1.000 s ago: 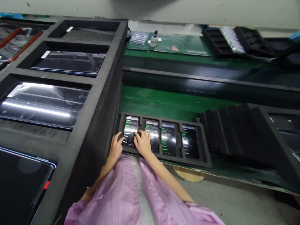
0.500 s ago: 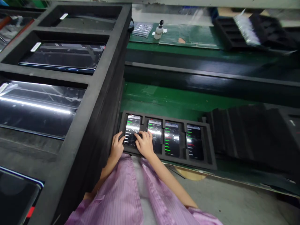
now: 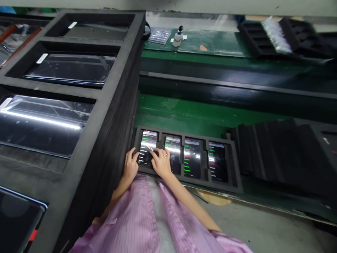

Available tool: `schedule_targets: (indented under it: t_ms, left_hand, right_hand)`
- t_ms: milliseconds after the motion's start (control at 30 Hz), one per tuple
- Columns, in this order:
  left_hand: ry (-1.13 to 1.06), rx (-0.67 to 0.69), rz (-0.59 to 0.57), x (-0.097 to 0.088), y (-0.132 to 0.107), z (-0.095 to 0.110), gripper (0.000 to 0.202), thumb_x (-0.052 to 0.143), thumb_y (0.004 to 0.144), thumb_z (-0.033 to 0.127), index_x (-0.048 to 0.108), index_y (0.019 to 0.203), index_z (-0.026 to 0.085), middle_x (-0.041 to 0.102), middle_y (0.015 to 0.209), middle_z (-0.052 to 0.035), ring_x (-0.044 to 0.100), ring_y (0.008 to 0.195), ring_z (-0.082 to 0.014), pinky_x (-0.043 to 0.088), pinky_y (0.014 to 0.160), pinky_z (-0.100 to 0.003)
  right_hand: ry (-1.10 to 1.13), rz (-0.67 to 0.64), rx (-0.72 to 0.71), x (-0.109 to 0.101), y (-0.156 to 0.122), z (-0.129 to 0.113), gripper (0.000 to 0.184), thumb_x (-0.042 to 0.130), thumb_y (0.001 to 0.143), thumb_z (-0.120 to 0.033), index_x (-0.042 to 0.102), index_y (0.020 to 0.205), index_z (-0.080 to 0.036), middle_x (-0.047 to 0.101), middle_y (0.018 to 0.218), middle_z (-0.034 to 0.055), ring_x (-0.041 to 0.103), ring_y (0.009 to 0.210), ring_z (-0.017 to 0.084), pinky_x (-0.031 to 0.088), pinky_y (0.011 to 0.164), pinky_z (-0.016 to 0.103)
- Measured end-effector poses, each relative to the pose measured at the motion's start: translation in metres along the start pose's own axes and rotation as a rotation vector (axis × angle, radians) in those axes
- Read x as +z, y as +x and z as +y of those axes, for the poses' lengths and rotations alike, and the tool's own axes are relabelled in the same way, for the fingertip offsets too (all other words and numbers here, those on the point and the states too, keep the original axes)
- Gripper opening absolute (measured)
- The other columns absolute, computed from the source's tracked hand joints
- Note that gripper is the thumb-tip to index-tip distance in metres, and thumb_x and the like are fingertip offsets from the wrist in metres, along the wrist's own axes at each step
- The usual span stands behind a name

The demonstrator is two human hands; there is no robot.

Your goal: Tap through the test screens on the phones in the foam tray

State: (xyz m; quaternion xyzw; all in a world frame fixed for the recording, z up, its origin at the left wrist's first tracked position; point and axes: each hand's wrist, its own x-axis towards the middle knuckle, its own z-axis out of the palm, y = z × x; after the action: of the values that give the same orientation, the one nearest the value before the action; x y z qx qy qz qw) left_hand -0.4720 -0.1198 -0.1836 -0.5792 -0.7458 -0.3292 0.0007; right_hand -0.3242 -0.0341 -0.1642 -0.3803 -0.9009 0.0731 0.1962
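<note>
Left hand rests at the left edge of the first phone, fingers curled, thumb on the lower left of the screen; it is not pinching anything and not spread flat. Right hand lies loosely open over the divider between the first and second phone, one finger extended onto the first phone's lit screen, so both hands are on that same unit. Compared with half a second and a second back, the hands have hardly moved: same phone, same posture, only the extended finger sits a touch differently and the camera has shifted a little. So the work on the first phone looks still in hand, with the other three not yet handled, as I judge it. All four phones sit in slots of the low foam tray on the green bench, the first in the leftmost slot. Tall stack of foam trays with larger dark panels stands just left, touching the low tray's end. Fanned black trays lie to the right. Screen text is too small to read; fingertip contact is hard to confirm; the lower part of the first phone is hidden under the hands; small bottle at the back is blurry.
</note>
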Motion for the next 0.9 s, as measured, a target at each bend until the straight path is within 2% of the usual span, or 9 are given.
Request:
schedule_targets:
  t_ms: [167,333,500,633,800,900]
  left_hand:
    - [0.004,0.015,0.008,-0.001,0.000,0.000,0.048,0.035,0.072,-0.008,0.063,0.099,0.020,0.052,0.118,-0.0095,0.050,0.109,-0.0214,0.049,0.087,-0.039]
    - [-0.003,0.004,-0.004,-0.001,0.000,-0.001,0.048,0.036,0.072,-0.007,0.063,0.100,0.021,0.051,0.119,-0.0090,0.048,0.110,-0.0215,0.049,0.088,-0.039]
    - [-0.012,0.003,0.003,0.000,0.000,-0.001,0.047,0.036,0.073,-0.007,0.065,0.097,0.020,0.050,0.120,-0.0091,0.047,0.110,-0.0215,0.049,0.088,-0.039]
    - [-0.009,-0.008,0.004,0.000,0.000,-0.001,0.047,0.036,0.073,-0.007,0.067,0.094,0.021,0.050,0.119,-0.0086,0.046,0.110,-0.0209,0.050,0.087,-0.039]
    - [0.015,0.053,0.006,-0.003,0.002,0.000,0.047,0.036,0.071,-0.008,0.069,0.088,0.021,0.051,0.119,-0.0080,0.045,0.109,-0.0212,0.049,0.088,-0.039]
    - [0.033,0.057,-0.016,-0.005,0.003,0.001,0.048,0.037,0.071,-0.009,0.070,0.088,0.022,0.052,0.118,-0.0069,0.045,0.109,-0.0211,0.047,0.091,-0.041]
  right_hand:
    - [0.014,0.002,-0.019,0.000,-0.001,0.001,0.031,0.041,0.080,-0.015,0.064,0.099,-0.020,0.055,0.098,0.0077,0.043,0.095,0.020,0.024,0.100,0.043]
    - [0.040,-0.052,-0.069,-0.001,0.000,0.000,0.027,0.045,0.080,-0.017,0.065,0.095,-0.022,0.054,0.101,0.0073,0.042,0.098,0.020,0.023,0.101,0.043]
    - [-0.020,-0.061,0.022,-0.001,0.002,-0.003,0.026,0.046,0.080,-0.017,0.065,0.097,-0.024,0.053,0.107,0.0086,0.041,0.101,0.022,0.022,0.100,0.045]
    - [-0.016,-0.060,0.041,-0.001,0.003,-0.003,0.026,0.047,0.079,-0.017,0.065,0.097,-0.024,0.052,0.108,0.0091,0.041,0.101,0.023,0.022,0.099,0.046]
    - [0.116,0.022,-0.013,-0.006,-0.003,0.004,0.033,0.042,0.079,-0.014,0.064,0.101,-0.023,0.053,0.102,0.0072,0.044,0.098,0.020,0.025,0.099,0.043]
    - [0.169,0.133,0.038,-0.015,-0.016,0.018,0.036,0.038,0.079,-0.012,0.063,0.102,-0.023,0.053,0.099,0.0061,0.045,0.096,0.019,0.028,0.097,0.043]
